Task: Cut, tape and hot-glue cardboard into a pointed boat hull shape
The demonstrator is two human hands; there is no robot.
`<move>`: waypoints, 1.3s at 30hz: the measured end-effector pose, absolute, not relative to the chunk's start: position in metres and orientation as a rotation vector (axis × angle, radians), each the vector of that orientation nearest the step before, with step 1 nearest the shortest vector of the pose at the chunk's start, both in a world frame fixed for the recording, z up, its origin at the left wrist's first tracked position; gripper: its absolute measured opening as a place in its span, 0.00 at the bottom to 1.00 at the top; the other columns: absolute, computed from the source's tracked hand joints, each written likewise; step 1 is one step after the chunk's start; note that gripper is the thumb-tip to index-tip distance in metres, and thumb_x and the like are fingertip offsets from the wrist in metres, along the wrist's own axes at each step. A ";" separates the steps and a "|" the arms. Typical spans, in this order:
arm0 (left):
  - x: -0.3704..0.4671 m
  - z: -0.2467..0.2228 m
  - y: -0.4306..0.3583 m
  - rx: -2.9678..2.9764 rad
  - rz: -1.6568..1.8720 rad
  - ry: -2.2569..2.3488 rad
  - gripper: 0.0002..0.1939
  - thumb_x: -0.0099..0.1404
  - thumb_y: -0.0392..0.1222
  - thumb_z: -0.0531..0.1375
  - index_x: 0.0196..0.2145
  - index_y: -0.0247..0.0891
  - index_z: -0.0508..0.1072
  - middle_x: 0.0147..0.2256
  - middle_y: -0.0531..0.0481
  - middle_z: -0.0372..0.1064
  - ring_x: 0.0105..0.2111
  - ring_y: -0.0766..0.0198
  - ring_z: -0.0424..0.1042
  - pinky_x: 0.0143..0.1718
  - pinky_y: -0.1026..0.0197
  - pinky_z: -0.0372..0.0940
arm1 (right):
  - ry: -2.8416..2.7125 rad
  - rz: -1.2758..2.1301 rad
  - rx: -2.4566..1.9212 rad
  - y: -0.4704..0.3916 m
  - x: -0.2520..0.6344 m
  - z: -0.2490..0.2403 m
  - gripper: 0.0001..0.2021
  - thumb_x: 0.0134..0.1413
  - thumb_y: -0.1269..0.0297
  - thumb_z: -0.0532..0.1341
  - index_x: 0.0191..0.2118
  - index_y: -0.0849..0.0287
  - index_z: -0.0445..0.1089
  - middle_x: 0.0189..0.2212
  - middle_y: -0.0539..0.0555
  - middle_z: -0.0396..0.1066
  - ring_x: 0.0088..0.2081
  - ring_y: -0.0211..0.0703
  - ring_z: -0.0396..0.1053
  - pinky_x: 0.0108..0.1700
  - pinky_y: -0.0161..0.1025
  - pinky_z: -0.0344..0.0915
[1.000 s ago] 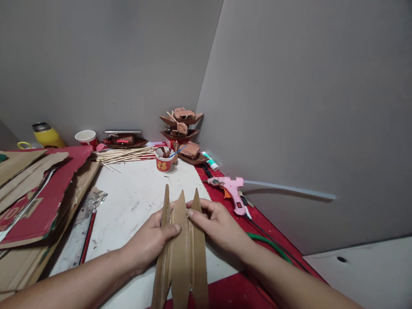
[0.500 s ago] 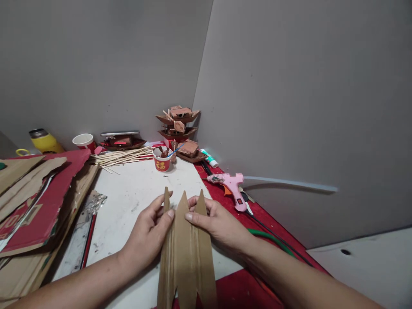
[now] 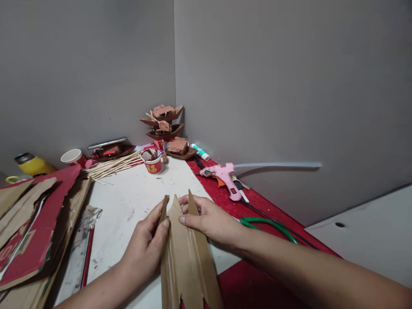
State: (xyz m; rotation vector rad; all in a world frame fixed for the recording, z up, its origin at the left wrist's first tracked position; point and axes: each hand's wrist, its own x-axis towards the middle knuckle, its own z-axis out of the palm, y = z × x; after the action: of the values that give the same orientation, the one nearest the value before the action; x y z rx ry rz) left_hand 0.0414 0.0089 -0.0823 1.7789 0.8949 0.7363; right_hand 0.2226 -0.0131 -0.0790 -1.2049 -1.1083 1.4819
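A folded piece of brown cardboard [image 3: 184, 253] with several pointed ends stands between my hands, creased lengthwise into strips. My left hand [image 3: 148, 240] is closed on its left strip, thumb on the near face and fingers behind. My right hand [image 3: 209, 219] pinches the strips on the right, its thumb pressing near the middle point and its fingers partly hidden behind the cardboard. The lower end of the piece runs out of the bottom of the view.
A pink glue gun [image 3: 225, 175] lies on the red cloth [image 3: 257, 210] at right. Behind are a paper cup [image 3: 153, 165], thin wooden sticks [image 3: 112, 165] and small brown model boats [image 3: 165, 131]. Cardboard sheets [image 3: 61, 214] and a red-handled brush [image 3: 87, 257] lie left; green-handled scissors [image 3: 277, 226] rest at right.
The view has turned slightly, so the background sits further left and tilts. My hands still hold the cardboard, and its left strip is now folded more edge-on.
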 end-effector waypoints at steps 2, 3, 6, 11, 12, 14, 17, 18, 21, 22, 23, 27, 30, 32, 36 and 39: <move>0.043 -0.082 0.007 1.641 0.725 0.931 0.30 0.66 0.44 0.56 0.64 0.42 0.54 0.64 0.48 0.53 0.64 0.59 0.52 0.63 0.58 0.49 | -1.103 1.440 -1.212 -0.011 0.224 -0.081 0.12 0.43 0.69 0.62 0.37 0.60 0.65 0.30 0.47 0.66 0.33 0.39 0.67 0.37 0.38 0.62; 0.043 -0.082 0.006 1.568 0.720 0.942 0.32 0.65 0.44 0.58 0.64 0.42 0.53 0.64 0.47 0.53 0.63 0.59 0.54 0.61 0.59 0.52 | -1.104 1.420 -1.213 -0.011 0.224 -0.081 0.11 0.44 0.68 0.62 0.37 0.60 0.65 0.29 0.47 0.66 0.32 0.39 0.67 0.37 0.37 0.62; 0.043 -0.079 0.005 1.413 0.696 0.973 0.33 0.63 0.47 0.60 0.63 0.41 0.53 0.55 0.42 0.68 0.49 0.58 0.71 0.47 0.60 0.66 | -1.122 1.369 -1.206 -0.009 0.225 -0.084 0.10 0.44 0.67 0.62 0.35 0.59 0.64 0.28 0.46 0.65 0.32 0.38 0.65 0.37 0.37 0.61; 0.036 -0.074 0.018 1.273 0.648 0.947 0.18 0.61 0.48 0.62 0.46 0.39 0.67 0.25 0.53 0.75 0.22 0.65 0.71 0.25 0.65 0.64 | -1.074 1.512 -1.239 -0.007 0.224 -0.084 0.13 0.45 0.65 0.62 0.39 0.59 0.62 0.26 0.46 0.65 0.27 0.38 0.65 0.31 0.37 0.61; 0.035 -0.073 0.022 1.256 0.632 0.940 0.16 0.60 0.47 0.63 0.43 0.38 0.68 0.24 0.53 0.74 0.22 0.65 0.70 0.26 0.65 0.64 | -1.070 1.540 -1.256 -0.006 0.224 -0.083 0.15 0.47 0.64 0.61 0.42 0.59 0.62 0.27 0.48 0.66 0.26 0.39 0.66 0.30 0.38 0.62; 0.033 -0.072 0.027 1.265 0.593 0.941 0.15 0.58 0.45 0.65 0.40 0.36 0.71 0.26 0.52 0.75 0.25 0.64 0.71 0.28 0.65 0.64 | -1.124 1.396 -1.317 -0.005 0.226 -0.080 0.20 0.49 0.63 0.60 0.49 0.60 0.61 0.34 0.53 0.69 0.31 0.43 0.68 0.32 0.41 0.65; 0.033 -0.068 0.028 1.391 0.541 0.920 0.12 0.59 0.43 0.64 0.40 0.35 0.74 0.31 0.49 0.76 0.32 0.63 0.71 0.36 0.63 0.64 | -1.411 0.754 -1.340 -0.006 0.231 -0.076 0.26 0.49 0.67 0.62 0.56 0.61 0.59 0.48 0.61 0.67 0.47 0.49 0.66 0.49 0.48 0.63; 0.034 -0.067 0.025 1.462 0.527 0.907 0.12 0.60 0.43 0.63 0.40 0.35 0.75 0.33 0.49 0.75 0.34 0.62 0.71 0.38 0.63 0.63 | -1.556 0.561 -1.295 -0.007 0.233 -0.074 0.26 0.50 0.69 0.62 0.57 0.61 0.60 0.50 0.61 0.67 0.51 0.50 0.63 0.52 0.49 0.60; 0.039 -0.060 0.015 1.719 0.457 0.917 0.11 0.63 0.43 0.59 0.39 0.35 0.76 0.34 0.49 0.74 0.36 0.62 0.69 0.40 0.63 0.61 | -2.011 0.278 -1.096 -0.010 0.238 -0.070 0.19 0.52 0.67 0.64 0.51 0.61 0.68 0.46 0.61 0.71 0.49 0.50 0.64 0.52 0.48 0.59; 0.040 -0.058 0.011 1.813 0.419 0.943 0.11 0.64 0.44 0.57 0.38 0.34 0.76 0.33 0.49 0.74 0.35 0.62 0.68 0.38 0.64 0.61 | -2.142 0.257 -1.058 -0.011 0.239 -0.069 0.15 0.53 0.66 0.64 0.47 0.61 0.71 0.41 0.59 0.73 0.46 0.49 0.66 0.49 0.46 0.60; 0.040 -0.056 0.007 1.899 0.379 0.976 0.12 0.65 0.44 0.56 0.36 0.34 0.76 0.31 0.49 0.73 0.33 0.62 0.68 0.35 0.65 0.61 | -2.254 0.255 -1.042 -0.011 0.239 -0.068 0.11 0.53 0.66 0.64 0.44 0.61 0.73 0.36 0.58 0.74 0.42 0.48 0.67 0.47 0.45 0.61; 0.034 -0.054 -0.005 2.094 0.293 1.066 0.16 0.66 0.46 0.53 0.29 0.34 0.74 0.24 0.52 0.68 0.26 0.65 0.63 0.27 0.66 0.57 | -2.470 0.287 -1.031 -0.010 0.240 -0.066 0.06 0.57 0.66 0.62 0.36 0.60 0.76 0.30 0.55 0.74 0.37 0.44 0.67 0.42 0.39 0.61; 0.026 -0.057 -0.011 2.169 0.281 1.078 0.16 0.66 0.45 0.53 0.26 0.35 0.72 0.23 0.53 0.64 0.25 0.65 0.61 0.26 0.66 0.55 | -2.527 0.262 -0.976 -0.009 0.237 -0.069 0.07 0.57 0.64 0.61 0.36 0.60 0.76 0.31 0.54 0.74 0.37 0.44 0.67 0.41 0.38 0.60; 0.024 -0.059 -0.014 2.236 0.280 1.076 0.15 0.66 0.44 0.54 0.25 0.35 0.71 0.22 0.54 0.63 0.25 0.65 0.60 0.27 0.65 0.55 | -2.569 0.245 -0.932 -0.009 0.233 -0.072 0.07 0.56 0.64 0.62 0.35 0.60 0.76 0.31 0.54 0.74 0.36 0.44 0.67 0.39 0.37 0.60; 0.023 -0.064 -0.021 2.377 0.307 1.076 0.12 0.66 0.39 0.52 0.28 0.35 0.71 0.24 0.52 0.65 0.26 0.64 0.63 0.29 0.64 0.57 | -2.600 0.235 -0.883 -0.011 0.225 -0.076 0.06 0.55 0.66 0.62 0.37 0.61 0.76 0.32 0.54 0.74 0.36 0.44 0.67 0.39 0.37 0.60; 0.025 -0.069 -0.025 2.489 0.308 1.059 0.11 0.66 0.37 0.52 0.30 0.37 0.72 0.27 0.50 0.67 0.28 0.63 0.65 0.31 0.63 0.59 | -2.632 0.220 -0.863 -0.015 0.220 -0.076 0.05 0.55 0.69 0.62 0.35 0.62 0.76 0.30 0.55 0.74 0.36 0.44 0.67 0.38 0.37 0.60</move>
State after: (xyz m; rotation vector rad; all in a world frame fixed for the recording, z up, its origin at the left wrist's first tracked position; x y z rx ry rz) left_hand 0.0248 -0.0248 -0.0691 2.4886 1.0586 0.3077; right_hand 0.2201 -0.0151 -0.0760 -0.8630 -2.6320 0.2195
